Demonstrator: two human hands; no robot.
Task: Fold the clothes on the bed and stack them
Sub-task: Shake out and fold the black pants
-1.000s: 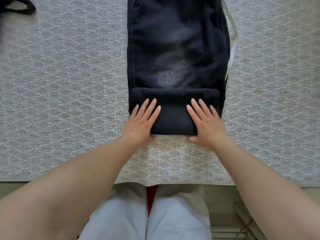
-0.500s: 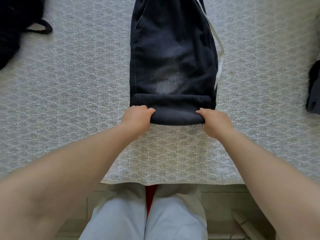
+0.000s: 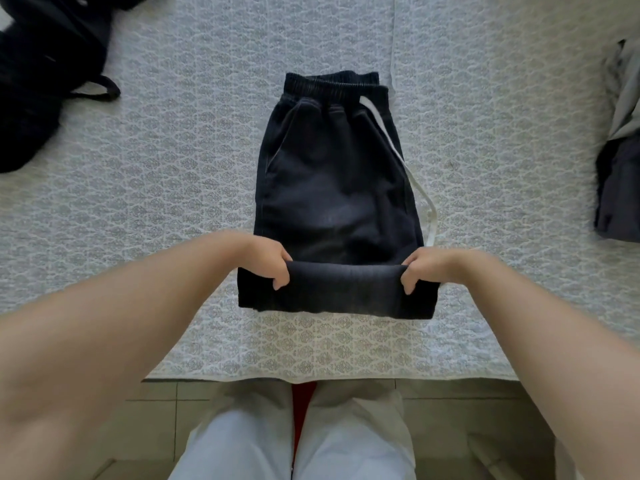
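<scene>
Trousers: dark washed-black cotton trousers with a white drawstring lie mid-bed on the pale patterned quilted bedspread, long axis running away from the person, waistband far.
Fold: thick folded end nearest, apparently lifted.
Left hand: grasps the fold's left edge.
Right hand: grasps its right edge, equally near.

Bed and floor, seen from above.
The bed wore a pale grey-white cover with a repeating lace-like motif, evenly daylit; its near edge ran straight across. Below it lay a floor of dull greenish tiles with dark grout lines.
</scene>
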